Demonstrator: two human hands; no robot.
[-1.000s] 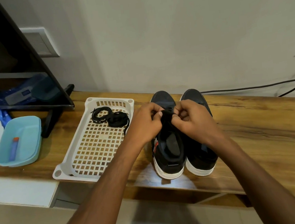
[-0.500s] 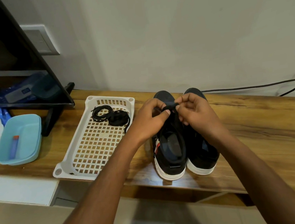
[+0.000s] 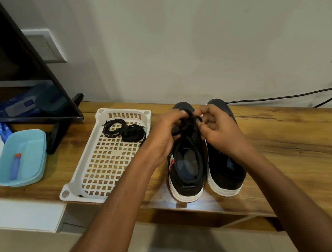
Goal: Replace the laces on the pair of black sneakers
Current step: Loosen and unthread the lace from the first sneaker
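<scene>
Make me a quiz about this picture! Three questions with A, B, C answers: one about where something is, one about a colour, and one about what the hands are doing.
1. Where do the coiled black laces lie?
A. In the white basket tray
B. In the light blue tub
C. On the floor

2. What colour are the sneakers' soles?
A. Red
B. White
C. Black

3. What are the left hand and right hand doing?
A. Resting flat on the wooden bench
B. Lifting the basket tray
C. Pinching the lace on the left sneaker

Answers:
1. A, the coils sit at the tray's far end.
2. B, white rims show at the heels of the left sneaker and the right sneaker.
3. C, both hands' fingers curl round the black lace above the shoe's opening.
</scene>
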